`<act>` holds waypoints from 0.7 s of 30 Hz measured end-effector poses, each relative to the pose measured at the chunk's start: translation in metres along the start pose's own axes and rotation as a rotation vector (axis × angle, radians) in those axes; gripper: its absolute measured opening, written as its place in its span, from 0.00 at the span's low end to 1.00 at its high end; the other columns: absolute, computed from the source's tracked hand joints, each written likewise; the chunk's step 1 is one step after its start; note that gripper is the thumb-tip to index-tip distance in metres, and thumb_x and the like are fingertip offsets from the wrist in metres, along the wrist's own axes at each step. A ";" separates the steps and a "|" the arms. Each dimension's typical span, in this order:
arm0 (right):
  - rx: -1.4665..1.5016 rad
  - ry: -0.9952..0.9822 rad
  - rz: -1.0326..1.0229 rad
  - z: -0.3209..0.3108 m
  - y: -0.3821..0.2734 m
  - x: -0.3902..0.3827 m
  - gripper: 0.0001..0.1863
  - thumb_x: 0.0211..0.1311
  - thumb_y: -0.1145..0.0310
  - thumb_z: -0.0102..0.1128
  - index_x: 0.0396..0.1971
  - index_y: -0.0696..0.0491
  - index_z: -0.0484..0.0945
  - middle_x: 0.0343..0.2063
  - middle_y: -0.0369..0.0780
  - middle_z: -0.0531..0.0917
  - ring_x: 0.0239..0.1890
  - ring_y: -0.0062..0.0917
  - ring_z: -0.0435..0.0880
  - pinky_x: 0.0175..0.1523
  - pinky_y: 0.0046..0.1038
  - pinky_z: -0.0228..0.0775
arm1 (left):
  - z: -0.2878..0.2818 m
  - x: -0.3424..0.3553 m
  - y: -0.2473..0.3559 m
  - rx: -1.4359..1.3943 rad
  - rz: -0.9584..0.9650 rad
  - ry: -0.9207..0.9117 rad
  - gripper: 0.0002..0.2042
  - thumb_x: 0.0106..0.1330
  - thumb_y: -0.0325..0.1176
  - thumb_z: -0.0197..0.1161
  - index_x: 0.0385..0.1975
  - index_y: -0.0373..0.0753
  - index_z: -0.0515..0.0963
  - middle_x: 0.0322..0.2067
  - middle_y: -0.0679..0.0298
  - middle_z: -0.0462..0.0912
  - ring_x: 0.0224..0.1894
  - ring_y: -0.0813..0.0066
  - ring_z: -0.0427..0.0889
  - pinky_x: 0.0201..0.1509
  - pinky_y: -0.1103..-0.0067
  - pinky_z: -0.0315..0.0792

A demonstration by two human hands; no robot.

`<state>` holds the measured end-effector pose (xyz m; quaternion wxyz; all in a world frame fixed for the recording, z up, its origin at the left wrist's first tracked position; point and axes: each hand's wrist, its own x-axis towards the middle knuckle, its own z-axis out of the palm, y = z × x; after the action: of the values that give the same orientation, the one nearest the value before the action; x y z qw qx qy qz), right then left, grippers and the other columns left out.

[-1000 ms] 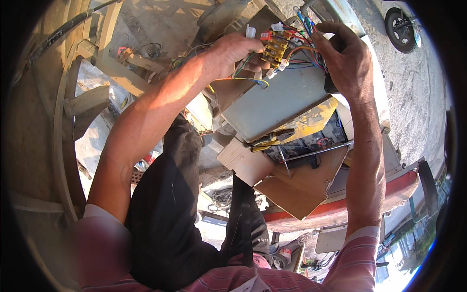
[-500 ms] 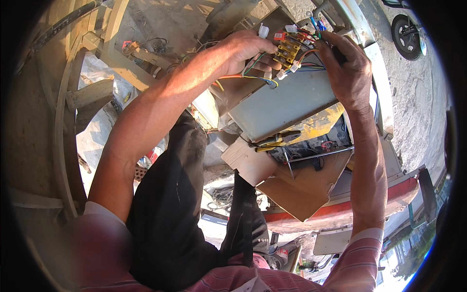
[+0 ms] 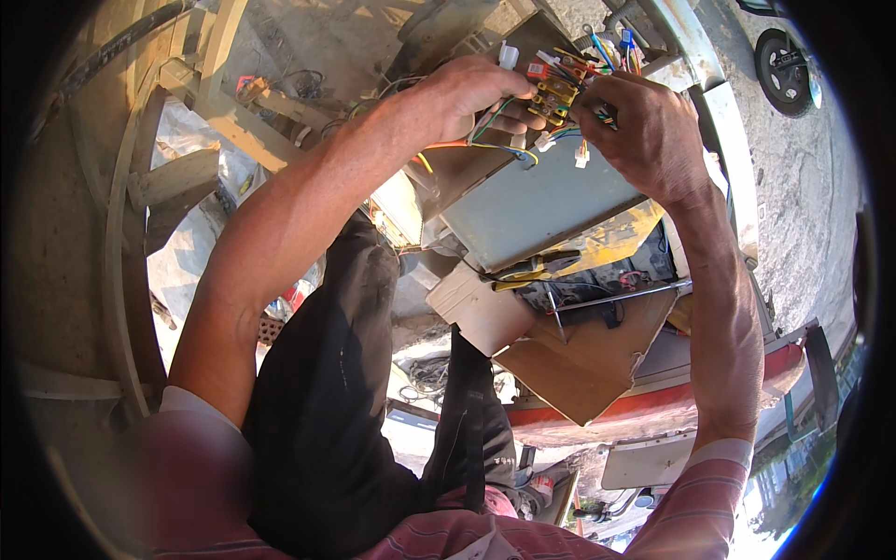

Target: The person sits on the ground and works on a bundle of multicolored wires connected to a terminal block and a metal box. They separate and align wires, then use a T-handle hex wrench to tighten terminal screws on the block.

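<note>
My left hand (image 3: 471, 93) is closed around a yellow terminal block (image 3: 556, 99), with thumb on its near side and fingers below it. A red plug (image 3: 538, 71) and a white plug (image 3: 508, 58) stand close to its thumb. My right hand (image 3: 649, 131) is curled at the block's right side, its fingers pinching thin wires (image 3: 607, 119); the fingertips are partly hidden. Coloured wires with blue ends (image 3: 627, 45) stick up behind that hand. A small white connector (image 3: 581, 155) dangles over the grey metal panel (image 3: 541, 201).
Below the panel lie yellow-handled pliers (image 3: 534, 269) and a long metal T-shaped rod (image 3: 625, 294). Folded cardboard (image 3: 588, 364) rests nearer my knees. A wooden frame (image 3: 247, 131) stands to the left. A wheel (image 3: 782, 73) is at the far right.
My right hand has shifted left and closer to the terminal block, its fingers now curled in. The white connector hangs lower beside it. My left hand has barely moved.
</note>
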<state>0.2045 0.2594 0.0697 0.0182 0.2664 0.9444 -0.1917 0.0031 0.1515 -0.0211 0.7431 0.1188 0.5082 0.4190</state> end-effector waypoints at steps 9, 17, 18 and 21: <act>-0.119 0.007 0.059 0.006 -0.012 0.005 0.10 0.62 0.63 0.64 0.35 0.54 0.85 0.33 0.44 0.88 0.33 0.44 0.90 0.41 0.46 0.82 | -0.001 0.004 -0.004 -0.060 0.035 -0.007 0.13 0.72 0.26 0.63 0.54 0.30 0.80 0.46 0.51 0.89 0.40 0.64 0.92 0.39 0.73 0.85; -0.172 -0.077 0.141 0.006 -0.017 0.012 0.10 0.59 0.63 0.63 0.34 0.54 0.85 0.32 0.46 0.89 0.34 0.45 0.90 0.42 0.47 0.83 | 0.001 0.004 -0.005 -0.050 0.038 0.004 0.13 0.73 0.27 0.63 0.53 0.30 0.80 0.44 0.53 0.90 0.39 0.66 0.92 0.39 0.74 0.85; -0.175 -0.087 0.141 0.005 -0.018 0.013 0.11 0.59 0.63 0.62 0.34 0.54 0.85 0.31 0.47 0.89 0.34 0.46 0.90 0.42 0.48 0.83 | 0.002 0.004 -0.005 -0.049 0.045 0.010 0.12 0.73 0.28 0.63 0.53 0.30 0.80 0.44 0.53 0.90 0.39 0.66 0.92 0.39 0.74 0.85; -0.192 -0.131 0.153 0.003 -0.020 0.016 0.11 0.58 0.64 0.62 0.35 0.54 0.86 0.30 0.48 0.89 0.35 0.46 0.90 0.43 0.49 0.83 | 0.003 0.004 -0.005 -0.038 0.039 0.036 0.12 0.73 0.28 0.63 0.52 0.30 0.81 0.43 0.54 0.90 0.39 0.66 0.92 0.40 0.75 0.84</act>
<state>0.1801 0.2501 0.0718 0.1196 0.3214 0.9323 -0.1153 0.0086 0.1518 -0.0251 0.7277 0.1071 0.5110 0.4448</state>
